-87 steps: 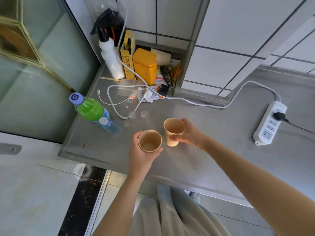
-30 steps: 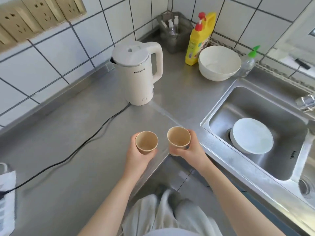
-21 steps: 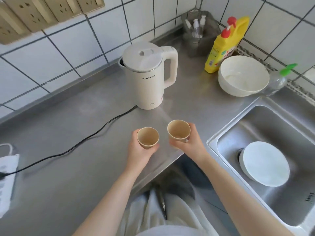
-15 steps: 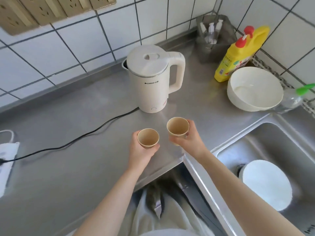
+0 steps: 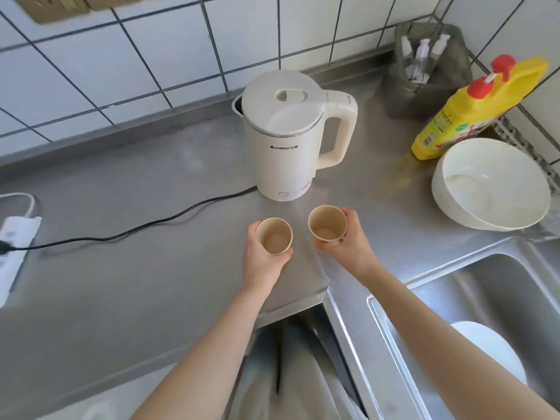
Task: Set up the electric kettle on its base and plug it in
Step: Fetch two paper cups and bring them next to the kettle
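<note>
A cream electric kettle (image 5: 286,140) stands upright on the steel counter (image 5: 151,268), lid closed, handle to the right. Its black cord (image 5: 136,230) runs left to a white power strip (image 5: 13,247) at the left edge, where a plug sits in it. My left hand (image 5: 262,259) grips a tan paper cup (image 5: 275,236) just in front of the kettle. My right hand (image 5: 348,237) holds a second paper cup (image 5: 327,222), tilted slightly. Both cups are low over the counter; I cannot tell if they touch it.
A white bowl (image 5: 491,183) and a yellow detergent bottle (image 5: 472,113) stand at the right. A clear holder with small bottles (image 5: 424,62) sits in the corner. A sink (image 5: 500,313) with a white plate (image 5: 491,350) lies at the lower right. Wall sockets (image 5: 57,4) are top left.
I turned from the left counter end to the kettle, carrying both cups. In the last second the view closed in on the kettle and the cups came lower toward the counter.
</note>
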{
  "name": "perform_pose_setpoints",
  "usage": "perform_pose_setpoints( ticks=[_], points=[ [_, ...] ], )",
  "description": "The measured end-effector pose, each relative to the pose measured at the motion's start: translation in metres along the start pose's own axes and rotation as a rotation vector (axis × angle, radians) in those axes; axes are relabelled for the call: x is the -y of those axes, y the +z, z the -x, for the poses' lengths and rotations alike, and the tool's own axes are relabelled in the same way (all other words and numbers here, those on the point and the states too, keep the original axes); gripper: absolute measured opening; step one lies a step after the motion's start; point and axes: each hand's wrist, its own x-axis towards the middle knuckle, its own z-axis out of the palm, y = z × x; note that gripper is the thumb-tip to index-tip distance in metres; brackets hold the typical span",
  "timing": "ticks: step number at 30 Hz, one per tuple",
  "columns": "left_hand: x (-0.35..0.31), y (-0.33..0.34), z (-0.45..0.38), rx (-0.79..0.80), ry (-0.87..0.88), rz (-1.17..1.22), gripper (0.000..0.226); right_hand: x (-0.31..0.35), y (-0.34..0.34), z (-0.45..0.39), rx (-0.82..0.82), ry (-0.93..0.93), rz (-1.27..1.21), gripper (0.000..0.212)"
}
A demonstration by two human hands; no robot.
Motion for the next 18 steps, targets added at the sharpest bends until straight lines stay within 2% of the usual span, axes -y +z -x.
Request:
perform_pose_setpoints(
  ticks=[18],
  points=[
    [0.0,0.014,-0.001,-0.063,0.025,0.022,0.067,-0.02,-0.012,-0.036,0.021,-0.027,0.023,0.069]
  ],
)
